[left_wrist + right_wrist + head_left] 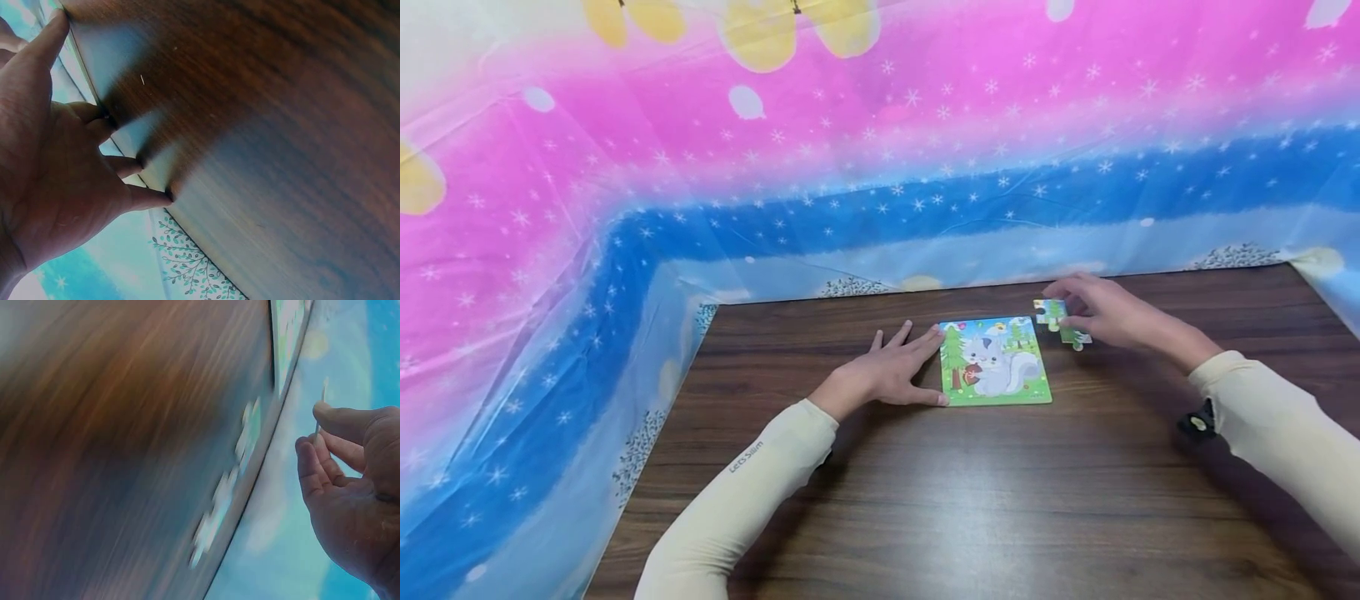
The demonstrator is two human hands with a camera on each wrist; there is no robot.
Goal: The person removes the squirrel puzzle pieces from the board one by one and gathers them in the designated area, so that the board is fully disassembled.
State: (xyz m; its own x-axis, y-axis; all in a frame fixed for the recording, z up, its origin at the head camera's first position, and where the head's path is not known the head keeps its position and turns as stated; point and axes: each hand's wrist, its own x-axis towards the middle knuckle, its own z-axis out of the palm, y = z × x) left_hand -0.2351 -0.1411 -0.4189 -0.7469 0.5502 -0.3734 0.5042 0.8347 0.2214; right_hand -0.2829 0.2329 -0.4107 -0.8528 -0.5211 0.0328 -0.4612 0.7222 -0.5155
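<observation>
A square puzzle board [996, 362] with a grey squirrel, trees and grass lies flat on the table. My left hand [901, 367] rests at its left side with fingers spread, the index fingertip and thumb tip right at its edge. In the left wrist view, the left hand's fingertips meet the wood. Right of the board, my right hand [1101, 310] pinches a thin jigsaw piece [325, 387] between thumb and fingers, seen edge-on in the right wrist view. Under that hand, loose jigsaw pieces [215, 519] with green print lie on the table, partly covered by it in the head view.
The dark wood table [1000, 500] ends at the back against a hanging pink and blue cloth [925, 167] with snowflakes, which also runs down the left side. A black band [1197, 422] sits at the right wrist.
</observation>
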